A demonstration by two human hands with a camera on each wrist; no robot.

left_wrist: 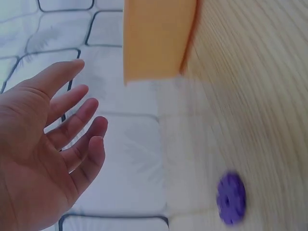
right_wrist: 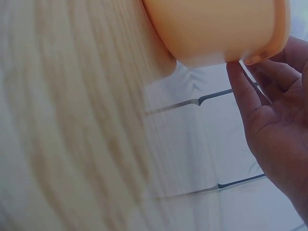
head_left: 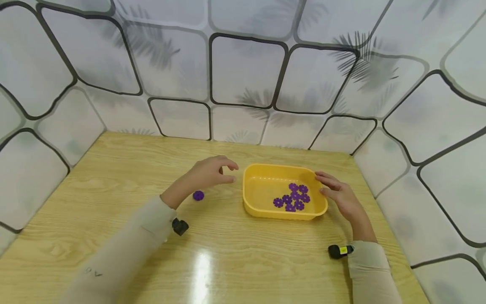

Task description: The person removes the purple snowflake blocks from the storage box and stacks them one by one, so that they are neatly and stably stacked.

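Observation:
A yellow plastic basin (head_left: 262,213) sits on the table with several purple notched discs (head_left: 295,196) in its right half. My right hand (head_left: 340,195) grips the basin's right end. In the right wrist view, the thumb of that hand (right_wrist: 284,125) presses the outer wall while the fingers reach up at the rim. Left of the basin, my left hand (head_left: 210,172) hovers apart from it with loosely bent fingers and nothing between them. The left wrist view shows its palm (left_wrist: 53,149) and spread fingers. One single purple disc (head_left: 198,195) lies on the table below the left wrist.
The light wood table (head_left: 243,261) runs back to walls covered in a stone-and-leaf patterned sheet (head_left: 248,69). Those walls enclose the left, back and right. Small black cameras are strapped at the left wrist (head_left: 180,226) and the right wrist (head_left: 337,252).

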